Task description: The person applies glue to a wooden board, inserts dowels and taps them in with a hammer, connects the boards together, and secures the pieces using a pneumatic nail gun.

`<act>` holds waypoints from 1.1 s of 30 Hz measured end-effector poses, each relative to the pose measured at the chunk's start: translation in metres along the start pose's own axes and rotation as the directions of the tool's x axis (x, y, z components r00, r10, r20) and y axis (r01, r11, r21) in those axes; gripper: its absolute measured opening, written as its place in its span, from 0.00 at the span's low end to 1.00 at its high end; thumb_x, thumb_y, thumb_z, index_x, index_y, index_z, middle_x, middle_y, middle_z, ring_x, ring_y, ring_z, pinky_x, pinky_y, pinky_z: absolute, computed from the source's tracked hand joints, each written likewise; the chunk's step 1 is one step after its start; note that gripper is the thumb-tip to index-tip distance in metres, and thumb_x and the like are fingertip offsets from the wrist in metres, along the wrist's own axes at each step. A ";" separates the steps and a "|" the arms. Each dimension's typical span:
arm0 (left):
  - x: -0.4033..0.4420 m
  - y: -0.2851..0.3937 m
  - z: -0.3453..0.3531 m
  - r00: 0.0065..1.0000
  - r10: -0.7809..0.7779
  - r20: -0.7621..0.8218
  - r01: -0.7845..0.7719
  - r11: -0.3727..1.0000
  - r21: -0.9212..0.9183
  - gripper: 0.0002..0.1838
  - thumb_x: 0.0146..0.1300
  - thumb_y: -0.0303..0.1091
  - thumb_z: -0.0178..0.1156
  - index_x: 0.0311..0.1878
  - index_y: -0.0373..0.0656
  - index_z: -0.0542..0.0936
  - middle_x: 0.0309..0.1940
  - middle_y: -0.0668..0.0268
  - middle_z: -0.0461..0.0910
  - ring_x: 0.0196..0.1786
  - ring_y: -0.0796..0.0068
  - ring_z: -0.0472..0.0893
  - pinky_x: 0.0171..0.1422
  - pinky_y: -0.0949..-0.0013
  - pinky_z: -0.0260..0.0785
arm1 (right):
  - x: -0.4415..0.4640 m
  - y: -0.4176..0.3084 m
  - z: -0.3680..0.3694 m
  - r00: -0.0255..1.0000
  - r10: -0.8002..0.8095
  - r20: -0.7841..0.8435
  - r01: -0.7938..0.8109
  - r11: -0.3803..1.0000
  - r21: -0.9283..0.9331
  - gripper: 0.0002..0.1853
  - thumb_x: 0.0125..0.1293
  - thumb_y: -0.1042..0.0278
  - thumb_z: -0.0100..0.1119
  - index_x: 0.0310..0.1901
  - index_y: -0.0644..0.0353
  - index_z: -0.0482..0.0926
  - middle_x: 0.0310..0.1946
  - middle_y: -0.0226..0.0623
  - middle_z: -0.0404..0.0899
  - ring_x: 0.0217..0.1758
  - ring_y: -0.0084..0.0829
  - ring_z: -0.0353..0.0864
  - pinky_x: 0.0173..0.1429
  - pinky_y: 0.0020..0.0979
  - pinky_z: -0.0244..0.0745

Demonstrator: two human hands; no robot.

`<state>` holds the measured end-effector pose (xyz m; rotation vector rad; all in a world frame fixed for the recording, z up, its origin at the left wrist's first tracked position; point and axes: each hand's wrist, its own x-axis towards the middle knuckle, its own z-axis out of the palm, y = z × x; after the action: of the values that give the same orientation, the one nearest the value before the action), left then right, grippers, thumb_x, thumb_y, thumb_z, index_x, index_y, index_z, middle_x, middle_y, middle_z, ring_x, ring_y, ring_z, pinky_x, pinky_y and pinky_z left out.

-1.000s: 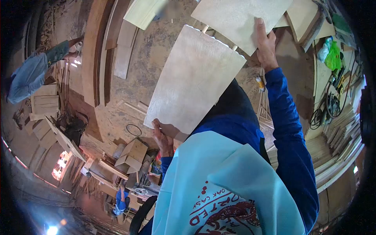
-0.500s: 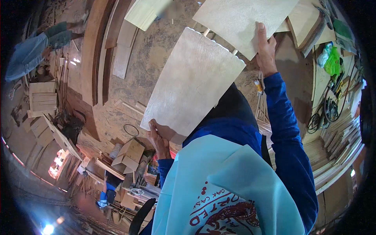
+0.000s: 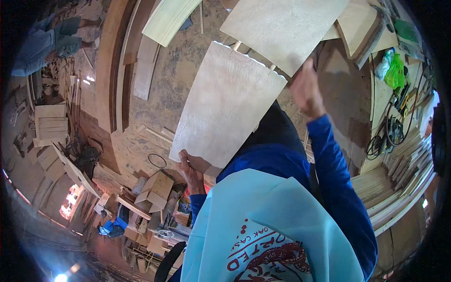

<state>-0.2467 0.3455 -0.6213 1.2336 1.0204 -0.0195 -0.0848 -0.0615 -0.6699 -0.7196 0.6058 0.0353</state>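
A tapered, pale wooden panel lies across my lap at a slant. My left hand pinches its lower-left corner, thumb on top. Along the panel's far edge runs a white, glue-like line. Two short wooden dowels bridge the narrow gap between this edge and a second wooden panel beyond it. My right hand is smeared by motion just beside the second panel's near right corner. Its fingers are too blurred to read, and whether it touches the panel I cannot tell.
Long boards lie at the left, with a pale board nearby. An open cardboard box sits lower left. Stacked wood strips, a green plastic bag and coiled cable are at the right. Another person is at upper left.
My right hand has come off the second panel's right edge and moved slightly down and left. Both panels appear shifted a little left. My left hand keeps its grip.
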 end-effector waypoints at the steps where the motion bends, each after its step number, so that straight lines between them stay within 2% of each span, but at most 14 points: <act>1: 0.001 0.000 -0.002 0.998 0.015 0.067 -0.013 1.000 -0.025 0.15 0.76 0.46 0.62 0.46 0.42 0.78 0.40 0.71 0.76 0.45 0.76 0.78 0.53 0.67 0.77 | -0.025 0.017 0.003 0.994 0.059 0.092 -0.061 0.998 0.021 0.33 0.82 0.42 0.44 0.74 0.60 0.64 0.72 0.36 0.71 0.75 0.37 0.69 0.80 0.45 0.63; 2: 0.001 0.001 -0.005 0.997 0.011 0.072 -0.009 1.000 -0.023 0.15 0.76 0.46 0.62 0.46 0.42 0.78 0.40 0.71 0.76 0.45 0.76 0.78 0.53 0.67 0.77 | -0.048 0.035 0.004 0.960 0.268 0.084 -0.271 0.962 0.031 0.30 0.80 0.46 0.50 0.73 0.59 0.66 0.71 0.35 0.71 0.75 0.36 0.69 0.80 0.45 0.63; 9: 0.018 0.011 -0.043 0.999 -0.048 0.007 0.042 0.936 0.350 0.16 0.80 0.42 0.55 0.57 0.38 0.76 0.47 0.69 0.78 0.49 0.79 0.77 0.52 0.71 0.74 | -0.085 0.076 0.059 0.924 0.380 0.032 -0.381 0.916 0.125 0.28 0.71 0.64 0.69 0.69 0.61 0.72 0.62 0.36 0.80 0.64 0.32 0.79 0.67 0.43 0.77; 13: 0.053 0.073 0.026 0.830 0.521 0.200 -0.460 0.437 0.773 0.23 0.81 0.42 0.53 0.68 0.33 0.70 0.59 0.56 0.79 0.61 0.61 0.78 0.67 0.62 0.70 | -0.087 0.077 0.052 0.917 0.399 -0.019 -0.390 0.906 0.165 0.26 0.71 0.66 0.68 0.67 0.60 0.73 0.60 0.35 0.80 0.63 0.33 0.80 0.67 0.43 0.78; 17: 0.069 0.128 0.152 0.776 0.082 0.625 -0.601 0.394 0.695 0.28 0.79 0.37 0.55 0.76 0.35 0.65 0.61 0.53 0.80 0.63 0.61 0.78 0.71 0.62 0.67 | -0.088 0.078 0.051 0.905 0.426 0.016 -0.421 0.887 0.191 0.24 0.73 0.66 0.66 0.66 0.60 0.73 0.60 0.36 0.80 0.63 0.34 0.80 0.67 0.43 0.78; 20: 0.066 0.119 0.195 0.637 -0.075 0.768 -0.587 0.599 0.545 0.31 0.77 0.32 0.56 0.79 0.38 0.63 0.53 0.58 0.84 0.55 0.71 0.81 0.66 0.67 0.70 | -0.089 0.078 0.053 0.899 0.434 -0.052 -0.421 0.892 0.161 0.24 0.73 0.66 0.66 0.67 0.61 0.73 0.61 0.37 0.80 0.64 0.34 0.79 0.68 0.43 0.77; 24: 0.069 0.120 0.199 0.651 -0.168 0.740 -0.571 0.533 0.624 0.34 0.75 0.28 0.58 0.82 0.42 0.61 0.46 0.64 0.85 0.47 0.79 0.80 0.59 0.72 0.73 | -0.089 0.065 0.039 0.853 0.523 0.000 -0.513 0.837 0.188 0.20 0.76 0.65 0.62 0.65 0.61 0.73 0.56 0.36 0.81 0.59 0.32 0.80 0.64 0.40 0.78; 26: 0.075 0.122 0.196 0.654 -0.192 0.732 -0.591 0.475 0.652 0.34 0.75 0.29 0.59 0.82 0.43 0.61 0.46 0.64 0.85 0.46 0.81 0.79 0.57 0.73 0.73 | -0.090 0.049 0.018 0.960 0.197 -0.200 -0.244 0.936 -0.252 0.18 0.76 0.63 0.63 0.60 0.64 0.76 0.52 0.36 0.82 0.55 0.29 0.80 0.61 0.33 0.76; 27: 0.077 0.123 0.197 0.655 -0.189 0.731 -0.592 0.473 0.652 0.34 0.75 0.29 0.59 0.82 0.43 0.61 0.46 0.64 0.85 0.46 0.81 0.79 0.57 0.73 0.73 | -0.084 0.011 0.021 0.969 -0.187 -0.161 0.023 0.718 -0.696 0.12 0.77 0.66 0.59 0.54 0.64 0.76 0.45 0.33 0.80 0.48 0.24 0.77 0.55 0.29 0.74; 28: 0.078 0.123 0.198 0.656 -0.194 0.729 -0.583 0.484 0.653 0.34 0.75 0.30 0.59 0.81 0.43 0.62 0.46 0.64 0.85 0.46 0.81 0.80 0.57 0.72 0.73 | -0.064 0.006 -0.001 0.890 -0.425 -0.164 0.247 0.754 -0.609 0.07 0.78 0.69 0.56 0.49 0.64 0.76 0.41 0.31 0.78 0.44 0.22 0.75 0.52 0.27 0.73; 29: 0.079 0.123 0.199 0.653 -0.203 0.729 -0.574 0.495 0.652 0.34 0.75 0.31 0.60 0.81 0.42 0.63 0.46 0.64 0.85 0.47 0.80 0.80 0.58 0.72 0.73 | -0.046 -0.038 0.018 0.763 -0.638 -0.101 0.269 0.455 -0.849 0.06 0.78 0.72 0.54 0.48 0.64 0.76 0.42 0.31 0.77 0.44 0.22 0.75 0.51 0.26 0.73; 30: 0.081 0.122 0.201 0.649 -0.209 0.732 -0.575 0.496 0.651 0.34 0.75 0.31 0.60 0.81 0.42 0.63 0.46 0.64 0.85 0.47 0.80 0.80 0.58 0.72 0.73 | -0.024 -0.066 0.023 0.724 -0.685 -0.078 0.319 0.433 -0.843 0.06 0.76 0.72 0.55 0.49 0.65 0.76 0.44 0.37 0.77 0.45 0.28 0.76 0.53 0.28 0.73; 31: 0.082 0.121 0.202 0.631 -0.181 0.755 -0.603 0.498 0.623 0.33 0.75 0.31 0.60 0.81 0.42 0.63 0.46 0.64 0.84 0.47 0.79 0.80 0.58 0.72 0.73 | -0.003 -0.096 0.029 0.703 -0.700 0.127 0.229 0.054 -0.972 0.11 0.73 0.71 0.59 0.54 0.63 0.77 0.53 0.47 0.77 0.56 0.39 0.77 0.60 0.35 0.73; 33: 0.083 0.122 0.205 0.612 -0.150 0.777 -0.635 0.493 0.595 0.33 0.75 0.32 0.60 0.81 0.42 0.63 0.46 0.65 0.84 0.47 0.79 0.80 0.59 0.72 0.73 | 0.064 -0.115 0.038 0.492 -0.769 0.409 0.408 -0.212 -0.888 0.18 0.70 0.63 0.64 0.58 0.60 0.78 0.61 0.54 0.73 0.67 0.50 0.71 0.69 0.44 0.70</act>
<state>-0.0070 0.2744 -0.5881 2.0290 -0.0753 -0.8416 0.0141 -0.1360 -0.6113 -2.3909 0.3506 -0.7765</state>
